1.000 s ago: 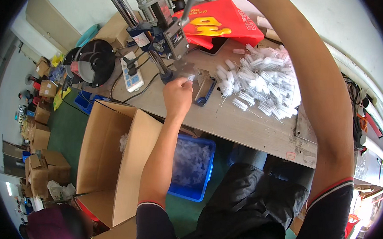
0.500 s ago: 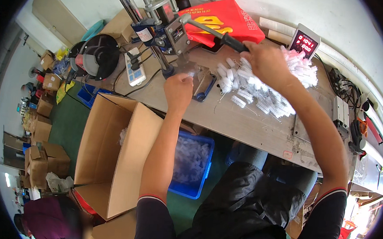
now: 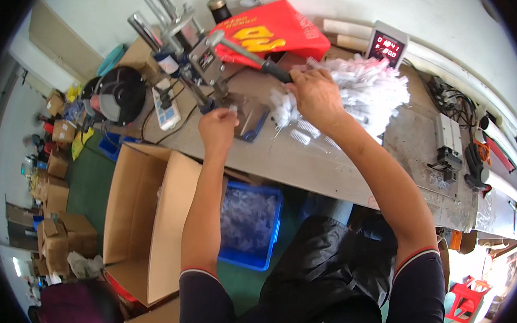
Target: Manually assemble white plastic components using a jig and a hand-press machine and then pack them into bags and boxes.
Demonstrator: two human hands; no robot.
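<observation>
At the hand press (image 3: 208, 63), my left hand (image 3: 217, 128) is closed in a pinch at the front of the base plate (image 3: 252, 121). A small whitish piece (image 3: 233, 108) shows at its fingertips, under the press head; its kind is too small to tell. My right hand (image 3: 317, 97) is wrapped round the end of the press lever's black grip (image 3: 277, 71), which slopes down toward it. Beside and behind that hand lies a heap of white bristle brushes (image 3: 366, 94), partly hidden by the hand. A few single brushes (image 3: 300, 136) lie in front of the heap.
A blue bin (image 3: 276, 222) of whitish pieces and an open cardboard box (image 3: 171, 227) stand below the bench edge. Behind the lever lies a red bag (image 3: 290, 30). A counter display (image 3: 387, 46), a power strip (image 3: 166, 105) and a black fan-like device (image 3: 120, 94) are around.
The whole view has shifted and tilted, so the bench things appear farther left. My right hand remains on the lever grip and my left hand stays at the press base.
</observation>
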